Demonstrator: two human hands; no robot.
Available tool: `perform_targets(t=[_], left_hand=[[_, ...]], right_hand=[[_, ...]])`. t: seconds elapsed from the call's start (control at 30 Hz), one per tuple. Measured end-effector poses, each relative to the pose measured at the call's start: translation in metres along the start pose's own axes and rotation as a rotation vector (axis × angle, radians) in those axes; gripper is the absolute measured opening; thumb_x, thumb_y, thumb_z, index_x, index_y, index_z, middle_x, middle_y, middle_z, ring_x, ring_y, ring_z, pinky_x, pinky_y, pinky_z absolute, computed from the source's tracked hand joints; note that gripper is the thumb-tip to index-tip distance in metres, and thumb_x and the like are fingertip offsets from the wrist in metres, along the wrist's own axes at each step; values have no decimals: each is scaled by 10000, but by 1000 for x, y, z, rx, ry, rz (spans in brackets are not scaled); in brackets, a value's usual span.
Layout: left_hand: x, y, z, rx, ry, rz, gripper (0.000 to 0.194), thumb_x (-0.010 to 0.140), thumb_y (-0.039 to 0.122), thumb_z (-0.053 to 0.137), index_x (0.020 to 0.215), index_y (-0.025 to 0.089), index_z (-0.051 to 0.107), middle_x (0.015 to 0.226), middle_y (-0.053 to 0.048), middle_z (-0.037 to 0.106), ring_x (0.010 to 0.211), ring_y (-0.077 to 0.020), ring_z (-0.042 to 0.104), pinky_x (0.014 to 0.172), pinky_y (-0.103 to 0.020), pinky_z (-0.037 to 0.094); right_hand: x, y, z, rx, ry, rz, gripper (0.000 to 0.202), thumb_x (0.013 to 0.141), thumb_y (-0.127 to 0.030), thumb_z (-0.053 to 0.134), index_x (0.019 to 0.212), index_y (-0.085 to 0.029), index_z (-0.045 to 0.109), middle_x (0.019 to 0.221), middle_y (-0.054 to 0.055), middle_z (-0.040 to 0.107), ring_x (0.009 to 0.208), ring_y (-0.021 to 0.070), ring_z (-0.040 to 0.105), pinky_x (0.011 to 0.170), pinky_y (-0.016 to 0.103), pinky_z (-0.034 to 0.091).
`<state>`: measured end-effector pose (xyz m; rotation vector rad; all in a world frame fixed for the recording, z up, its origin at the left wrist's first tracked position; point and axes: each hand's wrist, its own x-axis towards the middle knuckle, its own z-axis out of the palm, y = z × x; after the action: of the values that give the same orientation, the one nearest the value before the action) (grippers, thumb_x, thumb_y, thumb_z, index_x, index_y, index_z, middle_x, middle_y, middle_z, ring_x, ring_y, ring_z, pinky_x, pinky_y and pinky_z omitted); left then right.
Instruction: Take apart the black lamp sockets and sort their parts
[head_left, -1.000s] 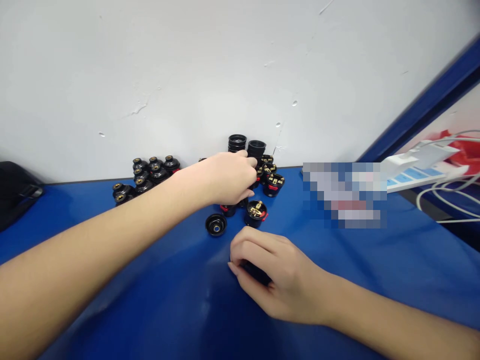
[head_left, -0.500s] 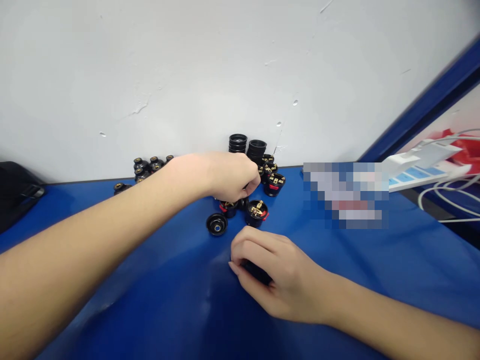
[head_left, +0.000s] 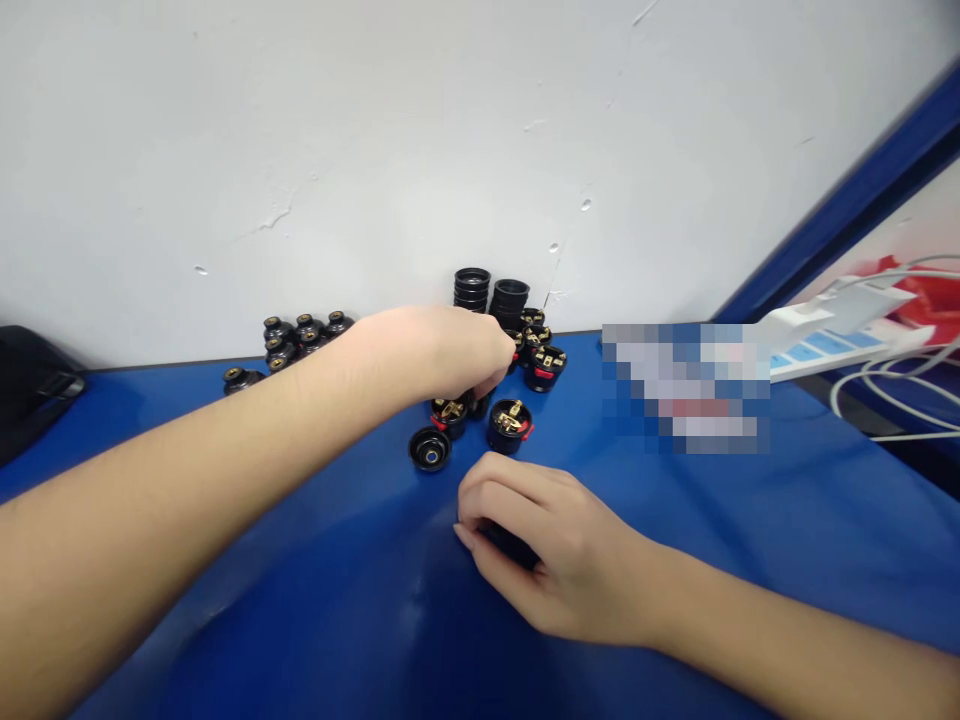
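Note:
My left hand reaches over a group of black round parts, fingers curled down and together. Its fingertips are hidden, so what it pinches cannot be made out. Just below it stand a black round socket with brass contacts and a red tab and another such socket to the right. A black dome cap lies hollow side up in front of them. My right hand rests closer on the blue table, fingers curled round with the thumb near the fingertips. Whatever is inside that grip is in shadow.
Black ribbed sleeves stand stacked against the white wall, with more brass-contact sockets beside them. Several dome caps are grouped at the left. On the right are a blurred-out patch, a white power strip and cables.
My left hand has shifted very slightly left, showing more of the socket beneath it. My right hand keeps its curled pose. The whole view has drifted a little.

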<state>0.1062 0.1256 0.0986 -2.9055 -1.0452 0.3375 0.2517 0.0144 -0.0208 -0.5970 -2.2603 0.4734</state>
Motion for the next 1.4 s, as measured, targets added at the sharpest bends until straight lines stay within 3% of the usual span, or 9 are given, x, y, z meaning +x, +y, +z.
perform_targets(t=[0.1, 0.27, 0.47, 0.77, 0.97, 1.23, 1.4], left_hand=[[2, 1, -5, 52, -150, -2, 260, 691, 8, 580, 558, 198, 699, 581, -11, 548, 486, -130, 314, 518, -346, 244], [2, -2, -6, 99, -99, 74, 272, 721, -8, 581, 554, 189, 666, 578, -7, 506, 481, -126, 267, 529, -359, 215], [4, -12, 3, 75, -45, 168, 262, 824, -8, 604, 684, 176, 728, 618, -11, 599, 510, -137, 431, 519, -322, 282], [-1, -16, 12, 69, -36, 150, 184, 1048, 151, 583, 974, 178, 749, 857, -42, 729, 751, -184, 656, 622, -288, 379], [-4, -18, 16, 55, 12, 160, 161, 1083, 189, 579, 1056, 153, 734, 1086, -71, 757, 956, -218, 713, 727, -304, 451], [-5, -22, 21, -16, 83, 138, 159, 1106, 250, 526, 1103, 183, 670, 966, -66, 757, 765, -200, 672, 598, -303, 389], [-5, -21, 24, 51, 83, 147, 188, 1095, 240, 512, 1178, 171, 666, 1012, -96, 755, 815, -229, 691, 627, -320, 416]], right_hand=[[0, 0, 0, 5, -2, -6, 175, 995, -38, 516, 973, -189, 601, 898, 47, 654, 777, 162, 588, 674, 285, 507], [0, 0, -1, 8, -2, -9, 166, 988, -31, 526, 955, -175, 603, 896, 50, 650, 773, 157, 586, 673, 283, 501], [0, 0, -1, 4, 1, -10, 169, 988, -31, 525, 950, -175, 604, 887, 44, 646, 766, 155, 582, 669, 281, 496], [0, 1, 0, -3, -9, 0, 158, 986, -38, 537, 954, -172, 615, 888, 44, 646, 765, 155, 577, 675, 283, 488], [-1, 1, 0, -2, -11, -3, 152, 986, -45, 537, 966, -180, 605, 910, 46, 648, 766, 153, 580, 680, 281, 491], [-2, 1, -1, -2, -15, -2, 157, 984, -36, 540, 957, -176, 606, 898, 42, 642, 768, 154, 575, 678, 282, 484], [-2, 1, -1, -2, -11, -9, 158, 993, -42, 531, 951, -176, 605, 904, 44, 642, 766, 152, 575, 674, 280, 483]])
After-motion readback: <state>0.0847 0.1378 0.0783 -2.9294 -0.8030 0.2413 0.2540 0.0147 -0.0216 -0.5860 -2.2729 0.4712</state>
